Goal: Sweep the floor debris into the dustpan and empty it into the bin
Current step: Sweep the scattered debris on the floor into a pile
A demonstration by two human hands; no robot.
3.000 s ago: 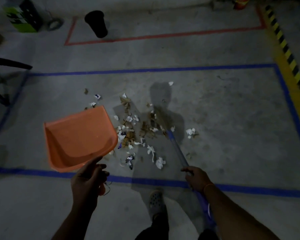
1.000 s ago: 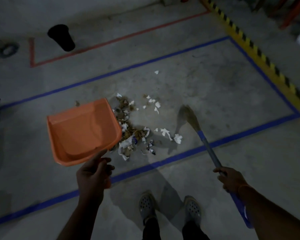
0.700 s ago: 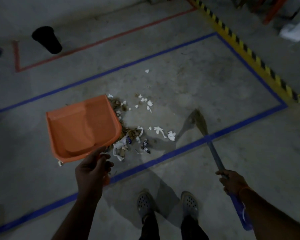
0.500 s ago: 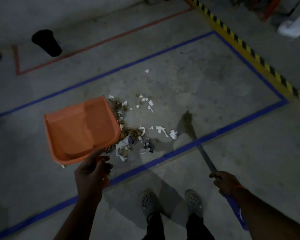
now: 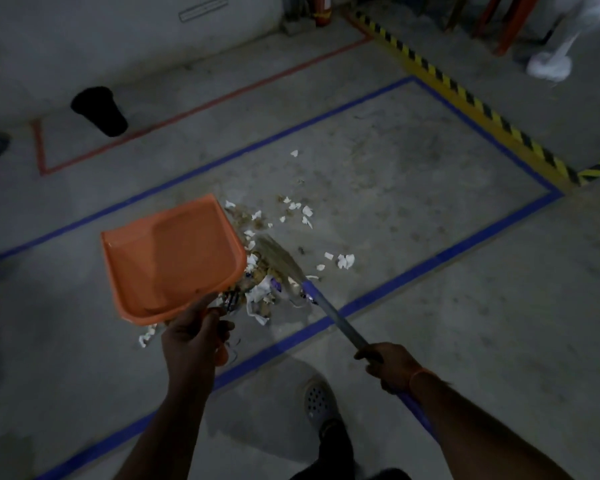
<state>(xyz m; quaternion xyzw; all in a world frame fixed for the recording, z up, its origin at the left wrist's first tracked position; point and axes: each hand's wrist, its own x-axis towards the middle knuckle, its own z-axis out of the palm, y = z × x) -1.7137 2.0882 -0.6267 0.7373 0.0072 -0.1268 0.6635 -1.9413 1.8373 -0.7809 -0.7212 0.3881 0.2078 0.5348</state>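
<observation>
An orange dustpan (image 5: 168,258) tilts on the concrete floor, its open edge facing right toward a heap of torn paper and dry leaves (image 5: 262,289). My left hand (image 5: 193,337) grips the dustpan's handle from below. My right hand (image 5: 390,363) grips the grey and blue broom handle (image 5: 340,323). The straw broom head (image 5: 278,261) lies in the heap, right beside the dustpan's edge. Loose white scraps (image 5: 345,260) lie further right. The black bin (image 5: 99,110) stands far off at the upper left.
Blue tape (image 5: 440,258) marks a rectangle around the debris, and red tape (image 5: 201,107) boxes the bin's area. A yellow-black hazard strip (image 5: 465,98) runs along the right. My shoe (image 5: 319,401) stands below. Another person's white shoe (image 5: 549,65) is at the top right.
The broom head swept left from the blue line into the heap against the dustpan's edge. My right hand came inward with it. The dustpan stayed about where it was.
</observation>
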